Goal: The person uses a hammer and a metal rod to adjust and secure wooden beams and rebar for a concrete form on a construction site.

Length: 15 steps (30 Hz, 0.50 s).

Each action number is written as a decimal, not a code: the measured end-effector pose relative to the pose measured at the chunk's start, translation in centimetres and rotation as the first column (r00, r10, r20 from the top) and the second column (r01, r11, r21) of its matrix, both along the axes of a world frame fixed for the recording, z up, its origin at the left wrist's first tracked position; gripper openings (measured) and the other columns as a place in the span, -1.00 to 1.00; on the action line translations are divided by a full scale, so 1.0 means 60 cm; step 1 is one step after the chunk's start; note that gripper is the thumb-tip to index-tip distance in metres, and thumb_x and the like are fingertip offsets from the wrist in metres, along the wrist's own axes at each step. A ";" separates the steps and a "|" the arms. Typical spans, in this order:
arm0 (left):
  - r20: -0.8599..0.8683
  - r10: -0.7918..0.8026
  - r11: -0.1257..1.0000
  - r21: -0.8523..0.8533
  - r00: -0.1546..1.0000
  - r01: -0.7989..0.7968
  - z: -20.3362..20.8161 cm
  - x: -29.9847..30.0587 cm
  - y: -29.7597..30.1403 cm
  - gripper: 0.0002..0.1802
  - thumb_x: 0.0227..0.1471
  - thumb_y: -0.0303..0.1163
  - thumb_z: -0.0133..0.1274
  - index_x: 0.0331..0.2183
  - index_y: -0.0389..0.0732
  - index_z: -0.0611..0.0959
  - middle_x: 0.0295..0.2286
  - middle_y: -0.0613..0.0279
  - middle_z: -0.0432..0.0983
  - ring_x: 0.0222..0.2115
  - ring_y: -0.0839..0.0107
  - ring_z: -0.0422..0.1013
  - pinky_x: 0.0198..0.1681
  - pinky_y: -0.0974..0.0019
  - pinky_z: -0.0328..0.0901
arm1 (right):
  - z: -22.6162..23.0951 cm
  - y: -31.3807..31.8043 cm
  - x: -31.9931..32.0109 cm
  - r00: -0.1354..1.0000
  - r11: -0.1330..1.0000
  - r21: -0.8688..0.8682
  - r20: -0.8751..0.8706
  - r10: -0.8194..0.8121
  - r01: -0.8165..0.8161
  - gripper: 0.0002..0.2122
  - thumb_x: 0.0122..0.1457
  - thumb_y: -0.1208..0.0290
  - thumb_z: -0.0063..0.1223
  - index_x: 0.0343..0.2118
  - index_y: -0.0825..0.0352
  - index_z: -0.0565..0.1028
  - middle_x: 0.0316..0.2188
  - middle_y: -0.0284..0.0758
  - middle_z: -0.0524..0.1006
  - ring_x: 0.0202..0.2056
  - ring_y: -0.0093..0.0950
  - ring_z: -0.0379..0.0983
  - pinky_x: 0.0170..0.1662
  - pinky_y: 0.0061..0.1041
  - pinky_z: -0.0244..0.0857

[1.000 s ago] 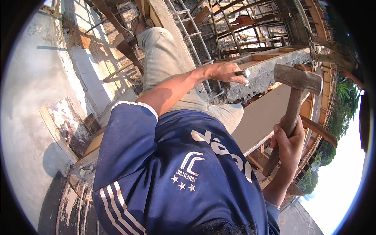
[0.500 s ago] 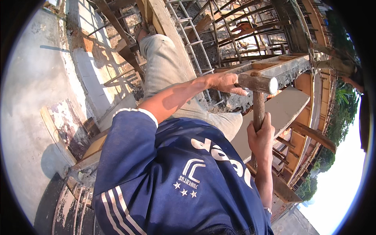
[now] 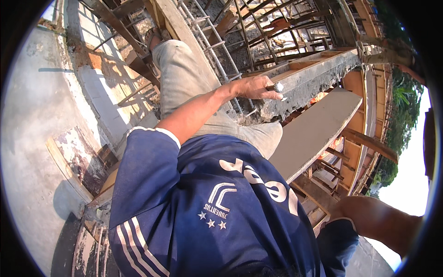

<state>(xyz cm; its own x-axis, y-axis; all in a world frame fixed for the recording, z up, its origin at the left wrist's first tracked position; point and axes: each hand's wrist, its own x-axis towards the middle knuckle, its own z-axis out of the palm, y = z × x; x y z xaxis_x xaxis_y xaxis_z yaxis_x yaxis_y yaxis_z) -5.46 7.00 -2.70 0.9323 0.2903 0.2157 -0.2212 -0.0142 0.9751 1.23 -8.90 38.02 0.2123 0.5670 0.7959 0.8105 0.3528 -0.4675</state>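
My left hand [image 3: 253,87] is closed around what looks like a chisel [image 3: 277,87], its struck metal end showing past the fingers. The rest of the tool is hidden by the hand. This fist is at the near end of a rough grey concrete beam [image 3: 318,71], where the edge is chipped and dark. On the right my bent right arm [image 3: 378,217] is raised out to the side. The right hand lies beyond the picture's rim, and the hammer does not show.
A flat grey slab [image 3: 318,131] slopes beside my leg. Steel rebar tied like a ladder [image 3: 210,44] runs beside a timber plank [image 3: 184,27]. Poles and boards form scaffolding [image 3: 286,32] below. A plastered wall [image 3: 37,115] stands at left.
My right hand and the hammer have swung from above the left hand up and out of view at the right. My left hand keeps its grip at the beam's end.
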 end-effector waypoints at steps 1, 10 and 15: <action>0.014 -0.002 1.000 -0.020 1.000 0.002 -0.005 -0.003 0.004 -0.47 0.22 -0.01 0.08 -0.63 -0.19 0.46 -0.71 0.43 0.14 -0.60 0.55 0.12 -0.50 0.31 0.14 | -0.072 0.002 -0.005 0.997 0.995 -0.075 -0.028 -0.072 0.070 -0.81 0.11 0.58 0.10 -0.26 0.42 0.33 -0.58 -0.20 0.44 -0.63 -0.37 0.39 -0.49 -0.39 0.29; -0.195 0.063 0.998 -0.008 0.979 -0.065 -0.018 -0.035 -0.001 -0.57 0.12 -0.02 0.19 -0.53 -0.17 0.55 -0.64 0.42 0.32 -0.56 0.61 0.18 -0.49 0.35 0.13 | -0.395 -0.167 0.041 0.935 0.171 -0.977 0.063 -0.348 0.130 -0.84 0.07 0.56 0.07 -0.37 0.38 0.30 -0.71 -0.32 0.32 -0.65 -0.56 0.34 -0.58 -0.44 0.24; 0.213 0.191 0.964 -0.226 0.958 -0.142 0.052 -0.055 0.002 -0.54 0.00 0.01 0.30 -0.47 -0.17 0.50 -0.53 0.50 0.32 -0.48 0.64 0.23 -0.40 0.48 0.16 | -0.517 -0.240 0.086 0.820 0.075 -0.997 -0.070 -0.568 -0.033 -0.83 0.05 0.52 0.09 -0.39 0.40 0.31 -0.68 -0.24 0.43 -0.70 -0.48 0.39 -0.60 -0.40 0.28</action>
<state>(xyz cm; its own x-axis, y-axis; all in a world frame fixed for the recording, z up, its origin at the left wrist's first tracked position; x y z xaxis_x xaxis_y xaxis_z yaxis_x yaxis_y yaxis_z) -8.77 7.14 0.42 0.7986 0.4981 0.3380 -0.4522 0.1258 0.8830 6.42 -23.28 7.02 0.6098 0.5744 -0.5461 0.3858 -0.8170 -0.4284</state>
